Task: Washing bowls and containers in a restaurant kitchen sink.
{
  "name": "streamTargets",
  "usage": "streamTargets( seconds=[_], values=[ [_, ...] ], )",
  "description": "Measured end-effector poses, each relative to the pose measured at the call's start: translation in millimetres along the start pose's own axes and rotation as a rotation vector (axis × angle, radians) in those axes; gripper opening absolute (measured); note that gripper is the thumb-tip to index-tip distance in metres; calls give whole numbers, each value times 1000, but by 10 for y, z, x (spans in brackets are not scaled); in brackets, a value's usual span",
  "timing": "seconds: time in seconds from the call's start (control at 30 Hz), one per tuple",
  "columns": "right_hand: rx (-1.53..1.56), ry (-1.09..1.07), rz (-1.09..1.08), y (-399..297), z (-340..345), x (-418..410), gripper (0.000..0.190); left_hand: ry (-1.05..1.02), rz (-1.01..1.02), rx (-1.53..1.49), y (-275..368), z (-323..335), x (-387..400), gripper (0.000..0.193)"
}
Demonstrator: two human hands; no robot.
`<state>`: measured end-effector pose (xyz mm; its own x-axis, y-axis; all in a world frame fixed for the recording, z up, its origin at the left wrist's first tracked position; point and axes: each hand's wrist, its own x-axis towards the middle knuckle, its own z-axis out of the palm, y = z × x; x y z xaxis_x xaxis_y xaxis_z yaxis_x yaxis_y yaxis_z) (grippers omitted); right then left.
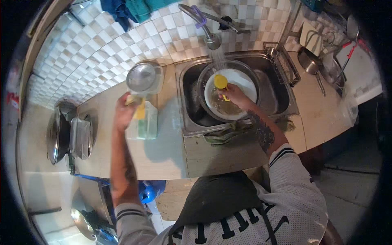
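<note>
My right hand (237, 95) grips a small yellow cup or scoop (220, 81) by its handle, just below the faucet spray. Under it a white plate or shallow bowl (243, 80) with murky water lies inside a round metal basin (202, 101) in the steel sink (280, 104). My left hand (124, 111), blurred, is closed around a yellow sponge (140, 111) above the counter. Below the sponge sits a clear plastic container (151, 122) with something green in it. A round metal lid or bowl (141, 77) rests beyond that hand, on a clear tray.
Water runs from the flexible faucet (212, 41). A wire rack (283, 65) stands at the sink's right edge, near a saucepan (310, 62). A wet green cloth (225, 133) lies along the front rim. At far left are a wok (56, 134) and a clear container (80, 139).
</note>
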<state>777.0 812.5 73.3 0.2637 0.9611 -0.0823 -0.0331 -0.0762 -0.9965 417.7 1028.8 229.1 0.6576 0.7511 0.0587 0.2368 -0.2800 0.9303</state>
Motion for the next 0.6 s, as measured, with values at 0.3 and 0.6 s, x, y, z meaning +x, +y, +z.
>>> streamTargets(
  seconds=[0.3, 0.6],
  values=[
    [-231, -14, -200, -430, 705, 7, 25, 492, 683, 482, 368, 2158, 346, 27],
    [-481, 80, -646, -678, 466, -226, 22, 215, 825, 331, 348, 2337, 520, 23]
  ],
)
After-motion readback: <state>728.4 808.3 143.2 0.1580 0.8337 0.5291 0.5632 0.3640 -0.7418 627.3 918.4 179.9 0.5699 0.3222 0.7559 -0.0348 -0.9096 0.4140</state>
